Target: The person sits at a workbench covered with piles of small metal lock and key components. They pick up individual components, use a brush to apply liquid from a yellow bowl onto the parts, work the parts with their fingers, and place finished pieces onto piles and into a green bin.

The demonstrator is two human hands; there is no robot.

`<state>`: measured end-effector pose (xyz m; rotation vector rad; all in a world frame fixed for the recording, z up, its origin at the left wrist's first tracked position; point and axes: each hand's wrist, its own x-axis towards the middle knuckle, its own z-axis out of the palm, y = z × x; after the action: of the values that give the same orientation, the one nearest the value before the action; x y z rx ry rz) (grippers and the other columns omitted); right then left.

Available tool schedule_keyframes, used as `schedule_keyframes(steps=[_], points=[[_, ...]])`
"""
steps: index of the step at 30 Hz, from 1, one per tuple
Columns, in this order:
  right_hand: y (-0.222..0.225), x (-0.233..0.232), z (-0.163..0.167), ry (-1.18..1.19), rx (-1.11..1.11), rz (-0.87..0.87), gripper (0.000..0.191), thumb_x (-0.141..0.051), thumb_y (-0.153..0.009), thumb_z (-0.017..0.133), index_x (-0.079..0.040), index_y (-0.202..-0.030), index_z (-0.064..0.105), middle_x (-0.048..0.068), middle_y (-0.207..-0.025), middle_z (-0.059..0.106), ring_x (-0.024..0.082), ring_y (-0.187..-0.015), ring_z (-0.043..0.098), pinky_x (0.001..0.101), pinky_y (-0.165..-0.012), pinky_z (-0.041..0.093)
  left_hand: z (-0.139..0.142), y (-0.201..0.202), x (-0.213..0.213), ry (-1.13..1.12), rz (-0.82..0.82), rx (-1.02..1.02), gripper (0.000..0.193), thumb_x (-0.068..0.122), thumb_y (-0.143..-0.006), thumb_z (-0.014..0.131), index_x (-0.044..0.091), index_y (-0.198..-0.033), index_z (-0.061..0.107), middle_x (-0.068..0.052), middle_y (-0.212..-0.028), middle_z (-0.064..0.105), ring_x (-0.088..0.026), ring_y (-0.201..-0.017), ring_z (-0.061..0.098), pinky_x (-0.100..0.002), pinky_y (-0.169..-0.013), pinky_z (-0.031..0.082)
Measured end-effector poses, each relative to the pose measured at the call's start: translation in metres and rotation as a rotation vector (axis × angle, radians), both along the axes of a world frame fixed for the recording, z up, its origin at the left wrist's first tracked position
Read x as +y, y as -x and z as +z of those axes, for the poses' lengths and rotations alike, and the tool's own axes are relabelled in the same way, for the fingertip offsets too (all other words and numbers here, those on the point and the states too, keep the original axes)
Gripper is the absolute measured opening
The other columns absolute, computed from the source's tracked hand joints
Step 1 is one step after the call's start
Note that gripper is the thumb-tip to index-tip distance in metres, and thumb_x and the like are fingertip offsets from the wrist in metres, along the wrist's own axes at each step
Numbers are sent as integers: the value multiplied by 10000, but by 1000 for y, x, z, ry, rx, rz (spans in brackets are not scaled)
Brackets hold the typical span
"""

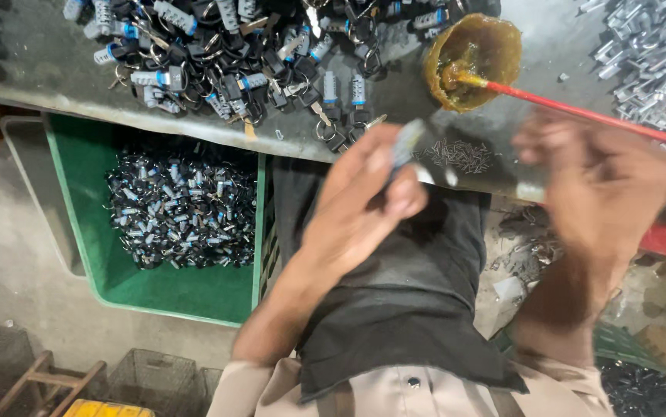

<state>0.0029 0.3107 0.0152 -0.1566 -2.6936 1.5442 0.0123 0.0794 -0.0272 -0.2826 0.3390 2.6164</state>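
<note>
My left hand (pixel 364 205) is raised over my lap at the bench edge, its fingers closed on a small grey and blue lock part (pixel 408 141) with a black end. My right hand (pixel 599 181) is badly blurred at the right, over the bench edge; whether it holds anything cannot be made out. Just beyond both hands lies a little heap of thin metal pins (pixel 460 154). A round amber bowl of grease (pixel 472 60) stands behind it, with a red-handled brush (pixel 580 114) resting in it.
A big pile of black and blue lock pieces with keys (pixel 240 54) covers the grey bench (pixel 40 69). A green crate (pixel 179 293) below left holds many more. Silver metal parts (pixel 653 58) lie at the far right. Wire baskets (pixel 152 374) stand on the floor.
</note>
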Motion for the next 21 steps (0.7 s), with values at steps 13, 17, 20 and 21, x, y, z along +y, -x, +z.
schedule_keyframes(steps=[13,17,20,21], points=[[-6,-67,-44,-485,135,497,363,-236,-893,862,-207,-1243,767,7,-996,610,249,-901,526,370,-731,490,59,8,-93,2294,-182,716,146,257,-984,767,125,-964,706,-121,-934,670,-348,-939,647,-457,-839,482],[-6,-71,-41,-562,130,557,432,-186,-826,845,-175,-1249,757,31,-1044,601,267,-956,541,380,-762,508,6,60,-22,2316,-290,606,335,384,-951,771,90,-978,615,-106,-838,679,-369,-783,660,-492,-716,496],[-9,-70,-45,-540,184,534,354,-129,-867,844,-158,-1209,761,18,-1041,598,257,-955,540,378,-771,509,-12,68,-10,2327,-45,739,308,293,-855,756,68,-1004,606,-118,-929,676,-364,-823,648,-479,-736,499],[-9,-69,-48,-529,202,522,328,-117,-859,851,-159,-1171,760,18,-1028,604,262,-947,543,381,-771,508,-10,65,-15,2254,24,834,260,264,-915,727,77,-1047,604,-111,-985,663,-345,-892,637,-455,-803,493]])
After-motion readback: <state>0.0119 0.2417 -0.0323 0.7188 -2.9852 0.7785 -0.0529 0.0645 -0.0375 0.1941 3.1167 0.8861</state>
